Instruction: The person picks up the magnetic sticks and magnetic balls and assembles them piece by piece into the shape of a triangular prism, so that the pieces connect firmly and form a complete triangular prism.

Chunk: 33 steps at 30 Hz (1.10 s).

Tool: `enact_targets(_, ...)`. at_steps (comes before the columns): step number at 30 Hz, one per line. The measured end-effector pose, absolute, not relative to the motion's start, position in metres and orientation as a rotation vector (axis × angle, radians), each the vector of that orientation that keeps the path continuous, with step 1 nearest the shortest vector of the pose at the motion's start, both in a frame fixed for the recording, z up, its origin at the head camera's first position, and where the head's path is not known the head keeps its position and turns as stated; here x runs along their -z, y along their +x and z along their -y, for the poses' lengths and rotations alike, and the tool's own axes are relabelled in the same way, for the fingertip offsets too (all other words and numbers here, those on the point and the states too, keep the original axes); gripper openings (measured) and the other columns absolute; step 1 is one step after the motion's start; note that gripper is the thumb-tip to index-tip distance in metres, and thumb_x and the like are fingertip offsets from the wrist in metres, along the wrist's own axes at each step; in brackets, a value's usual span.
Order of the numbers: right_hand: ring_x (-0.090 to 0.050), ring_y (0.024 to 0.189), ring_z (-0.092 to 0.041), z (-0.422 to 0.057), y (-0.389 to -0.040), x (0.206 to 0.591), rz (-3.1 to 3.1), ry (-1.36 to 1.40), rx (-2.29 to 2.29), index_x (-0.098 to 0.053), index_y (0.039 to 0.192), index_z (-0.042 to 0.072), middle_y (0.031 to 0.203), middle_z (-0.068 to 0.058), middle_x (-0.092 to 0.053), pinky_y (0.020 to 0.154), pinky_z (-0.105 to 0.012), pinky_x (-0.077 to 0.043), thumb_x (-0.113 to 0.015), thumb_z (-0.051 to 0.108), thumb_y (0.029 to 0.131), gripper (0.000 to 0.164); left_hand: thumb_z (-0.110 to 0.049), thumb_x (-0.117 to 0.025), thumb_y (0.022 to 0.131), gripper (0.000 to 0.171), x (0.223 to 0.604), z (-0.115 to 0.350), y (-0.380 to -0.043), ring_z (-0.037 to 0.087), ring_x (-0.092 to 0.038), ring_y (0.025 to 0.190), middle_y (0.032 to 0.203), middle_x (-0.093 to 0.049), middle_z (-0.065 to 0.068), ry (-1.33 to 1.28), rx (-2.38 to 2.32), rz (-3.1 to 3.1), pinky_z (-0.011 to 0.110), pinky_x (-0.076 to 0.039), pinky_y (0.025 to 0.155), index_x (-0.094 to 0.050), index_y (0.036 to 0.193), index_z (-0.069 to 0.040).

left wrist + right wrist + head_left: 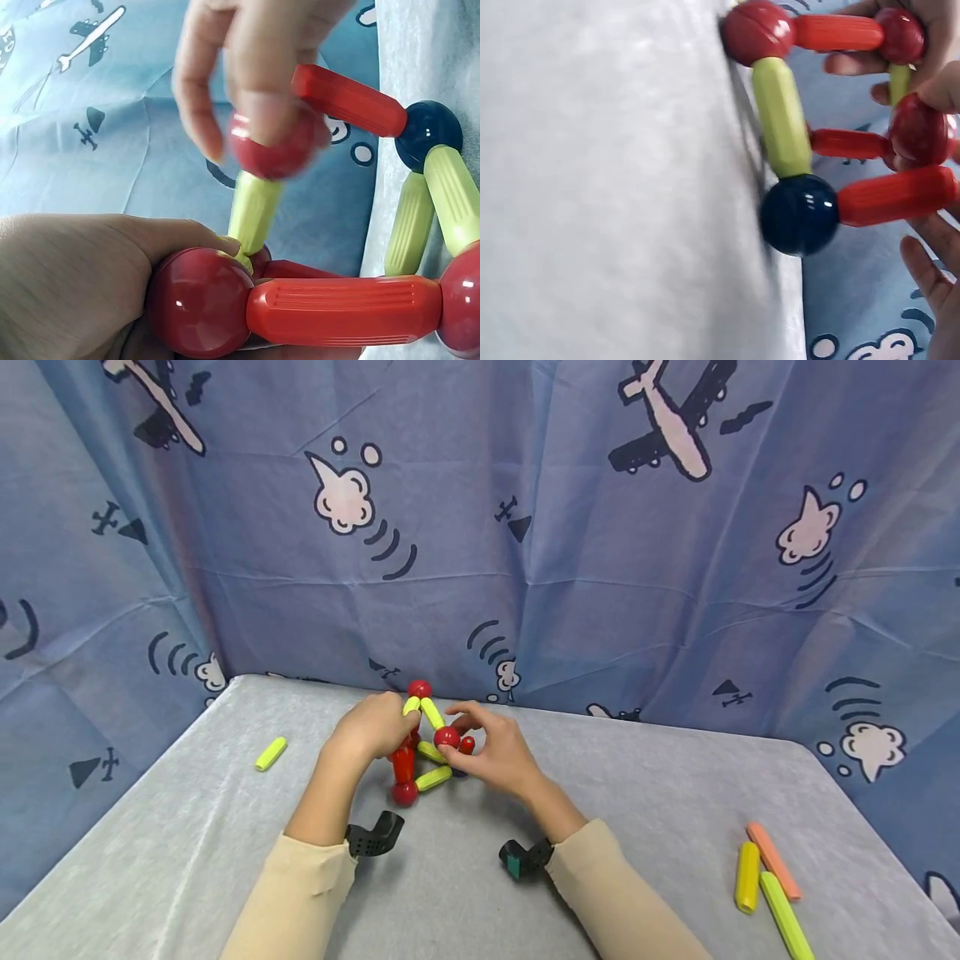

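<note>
On the table a frame of magnetic rods and balls stands between both hands. My left hand (373,727) grips its upper corner, fingers around a red ball (201,301) atop a red rod (345,311). My right hand (497,752) pinches another red ball (447,738) between thumb and fingers. A yellow-green rod (432,713) runs from that ball toward a red ball (420,689) at the back. Below, a navy ball (800,215) joins yellow-green rods at the base. From it a red rod (897,196) stands up, its top right by the pinched ball.
A short yellow-green rod (271,753) lies at the left of the grey-white table (637,827). At the right lie a yellow rod (747,877), an orange rod (774,860) and a long yellow-green rod (786,916). A blue patterned curtain (450,527) hangs behind the table.
</note>
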State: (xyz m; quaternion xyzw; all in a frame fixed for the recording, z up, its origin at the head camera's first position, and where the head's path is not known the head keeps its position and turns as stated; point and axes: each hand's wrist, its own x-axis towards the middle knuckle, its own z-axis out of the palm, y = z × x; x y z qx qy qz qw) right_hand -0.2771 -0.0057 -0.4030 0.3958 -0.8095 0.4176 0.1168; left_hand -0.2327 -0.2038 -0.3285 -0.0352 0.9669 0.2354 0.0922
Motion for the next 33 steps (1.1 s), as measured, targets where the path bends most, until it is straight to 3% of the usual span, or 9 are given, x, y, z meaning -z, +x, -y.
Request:
enact_targets(5,-0.071,0.086,-0.016,-0.001,-0.280,0.394,2.310,1.153,-1.323,-0.070,0.117,0.013,0.104,-0.005,-0.076,0.075,-0.040,-0.061,-0.079,0.017,0.087,0.031,-0.027,-0.047,0.104,0.035,0.329,0.203,-0.233,0.017,-0.055,0.055,0.064,-0.057,0.005,-0.108,-0.690,-2.879,0.025,-0.041,0.052,-0.061,0.079,-0.007)
enact_targets(8,-0.071,0.087,-0.014,-0.005,-0.282,0.391,2.305,1.184,-1.362,-0.073,0.114,0.013,0.103,-0.002,-0.075,0.082,-0.041,-0.060,-0.079,0.017,0.088,0.027,-0.027,-0.047,0.104,0.035,0.329,0.203,-0.232,0.017,-0.054,0.055,0.063,-0.055,0.005,-0.117,-0.705,-2.871,0.025,-0.041,0.052,-0.060,0.078,-0.007)
enact_targets(14,-0.072,0.086,-0.012,-0.014,-0.285,0.386,2.374,1.202,-1.392,-0.074,0.112,0.016,0.104,-0.001,-0.076,0.077,-0.033,-0.060,-0.080,0.018,0.088,0.025,-0.029,-0.047,0.104,0.036,0.328,0.201,-0.231,0.017,-0.052,0.055,0.062,-0.054,0.004,-0.124,-0.718,-2.864,0.025,-0.041,0.052,-0.059,0.078,-0.007)
enact_targets(33,-0.071,0.082,-0.015,-0.026,-0.294,0.381,2.489,1.211,-1.466,-0.073,0.112,0.017,0.097,-0.005,-0.077,0.076,-0.029,-0.057,-0.079,0.022,0.089,0.024,-0.030,-0.048,0.104,0.037,0.328,0.199,-0.234,0.015,-0.049,0.053,0.064,-0.054,0.003,-0.116,-0.732,-2.862,0.025,-0.039,0.051,-0.060,0.077,-0.007)
